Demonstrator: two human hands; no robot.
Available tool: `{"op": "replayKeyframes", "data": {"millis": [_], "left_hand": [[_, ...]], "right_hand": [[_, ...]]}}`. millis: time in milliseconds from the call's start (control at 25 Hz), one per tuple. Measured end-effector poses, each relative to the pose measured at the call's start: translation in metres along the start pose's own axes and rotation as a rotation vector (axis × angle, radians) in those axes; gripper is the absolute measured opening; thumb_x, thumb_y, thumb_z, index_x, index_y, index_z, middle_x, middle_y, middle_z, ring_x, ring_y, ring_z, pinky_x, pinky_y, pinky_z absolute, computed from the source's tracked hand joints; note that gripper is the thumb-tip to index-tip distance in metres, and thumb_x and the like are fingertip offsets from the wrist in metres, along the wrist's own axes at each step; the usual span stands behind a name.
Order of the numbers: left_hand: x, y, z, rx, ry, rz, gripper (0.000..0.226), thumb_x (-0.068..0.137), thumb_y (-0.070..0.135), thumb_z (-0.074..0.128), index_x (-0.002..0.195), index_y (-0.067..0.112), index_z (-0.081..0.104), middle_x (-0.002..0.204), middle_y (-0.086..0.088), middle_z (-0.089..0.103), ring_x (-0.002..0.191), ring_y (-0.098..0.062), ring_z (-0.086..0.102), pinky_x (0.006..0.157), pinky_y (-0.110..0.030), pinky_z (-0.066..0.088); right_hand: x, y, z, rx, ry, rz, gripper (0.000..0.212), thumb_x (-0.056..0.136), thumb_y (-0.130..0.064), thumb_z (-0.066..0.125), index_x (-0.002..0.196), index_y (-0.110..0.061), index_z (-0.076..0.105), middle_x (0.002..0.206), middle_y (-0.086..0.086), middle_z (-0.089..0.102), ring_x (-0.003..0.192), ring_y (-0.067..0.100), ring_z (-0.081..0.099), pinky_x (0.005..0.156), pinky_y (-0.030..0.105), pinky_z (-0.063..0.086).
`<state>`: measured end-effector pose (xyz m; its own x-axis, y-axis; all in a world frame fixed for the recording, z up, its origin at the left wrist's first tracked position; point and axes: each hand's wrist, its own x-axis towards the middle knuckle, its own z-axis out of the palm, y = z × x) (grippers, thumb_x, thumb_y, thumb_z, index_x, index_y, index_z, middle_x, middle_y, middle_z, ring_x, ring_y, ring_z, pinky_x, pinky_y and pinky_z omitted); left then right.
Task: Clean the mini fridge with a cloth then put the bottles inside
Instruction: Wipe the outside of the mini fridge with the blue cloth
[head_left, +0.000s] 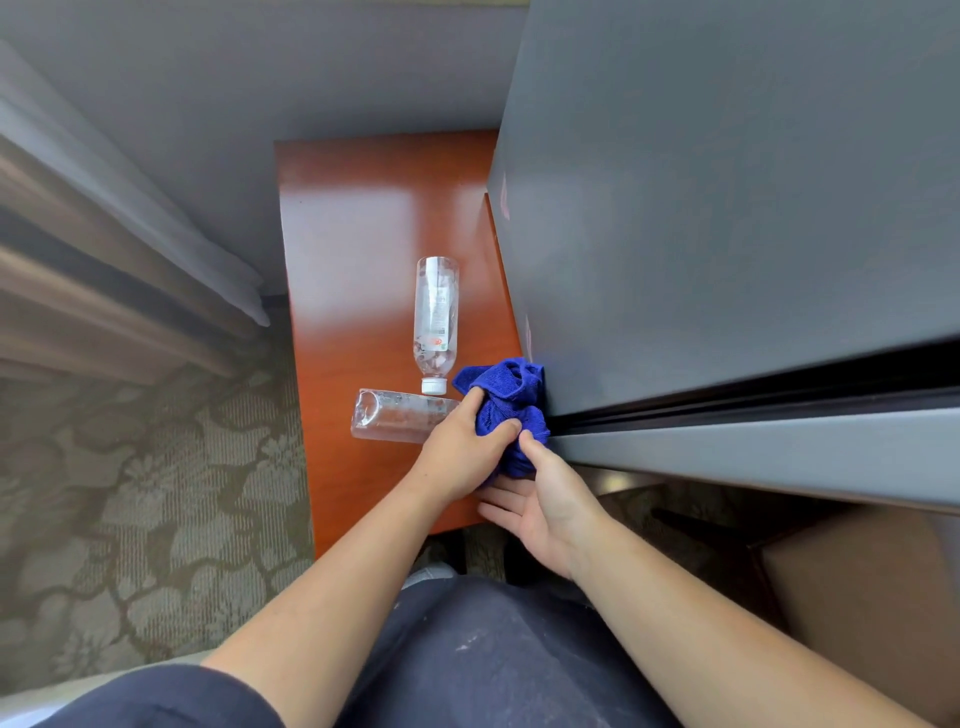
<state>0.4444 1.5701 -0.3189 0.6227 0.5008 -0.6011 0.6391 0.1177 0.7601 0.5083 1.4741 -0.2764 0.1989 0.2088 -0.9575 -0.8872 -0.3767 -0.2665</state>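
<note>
A bunched blue cloth (506, 400) lies on the wooden table (363, 234), pressed against the left front corner of the grey mini fridge (727, 208). My left hand (462, 452) grips the cloth from the left. My right hand (545, 514) sits just below it, thumb touching the cloth, fingers straight beneath it. Two clear plastic bottles lie on the table: one (436, 322) points its white cap toward me, the other (400, 415) lies crosswise, partly under my left hand. The fridge door looks shut, with a dark seam along its front.
The table is narrow, with patterned carpet (156, 493) to its left and curtains (104, 260) beyond. A brown chair (857, 597) stands under the fridge's right side. My dark-clothed lap (493, 649) fills the bottom of the view.
</note>
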Motion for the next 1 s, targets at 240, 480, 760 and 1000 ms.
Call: {"op": "replayKeyframes", "data": {"millis": [240, 480, 760, 1000], "left_hand": [[-0.030, 0.011, 0.000, -0.048, 0.000, 0.106, 0.040, 0.092, 0.039, 0.066, 0.129, 0.050, 0.054, 0.116, 0.024, 0.068, 0.107, 0.002, 0.064, 0.090, -0.017, 0.048], [-0.035, 0.009, -0.004, -0.238, -0.167, 0.062, 0.063, 0.090, 0.017, 0.054, 0.143, 0.051, 0.050, 0.128, 0.029, 0.063, 0.111, 0.018, 0.057, 0.104, -0.017, 0.046], [-0.018, -0.052, -0.045, 0.432, 0.200, -0.111, 0.057, 0.096, 0.054, 0.050, 0.151, 0.047, 0.035, 0.089, -0.002, 0.070, 0.091, -0.029, 0.068, 0.081, -0.042, 0.055], [-0.001, -0.063, -0.050, 0.765, 0.433, -0.044, 0.055, 0.097, 0.059, 0.048, 0.150, 0.046, 0.038, 0.110, -0.011, 0.053, 0.102, -0.035, 0.057, 0.076, -0.045, 0.051]], "right_hand": [[-0.007, 0.008, -0.003, 0.098, -0.042, -0.137, 0.059, 0.081, -0.058, 0.076, 0.130, -0.029, 0.067, 0.120, 0.005, 0.076, 0.107, 0.027, 0.075, 0.085, 0.051, 0.062], [-0.002, 0.005, 0.008, 0.202, 0.115, -0.198, 0.036, 0.088, -0.031, 0.080, 0.119, -0.015, 0.072, 0.104, 0.010, 0.080, 0.086, 0.025, 0.078, 0.067, 0.041, 0.063], [-0.005, -0.012, 0.022, 0.434, 0.131, -0.210, 0.012, 0.096, -0.020, 0.072, 0.097, -0.009, 0.069, 0.085, 0.009, 0.072, 0.065, 0.021, 0.066, 0.059, 0.030, 0.059], [-0.036, -0.024, 0.032, 0.586, 0.056, -0.235, 0.023, 0.096, -0.023, 0.072, 0.115, -0.010, 0.070, 0.099, 0.009, 0.077, 0.074, 0.018, 0.074, 0.064, 0.030, 0.061]]}}
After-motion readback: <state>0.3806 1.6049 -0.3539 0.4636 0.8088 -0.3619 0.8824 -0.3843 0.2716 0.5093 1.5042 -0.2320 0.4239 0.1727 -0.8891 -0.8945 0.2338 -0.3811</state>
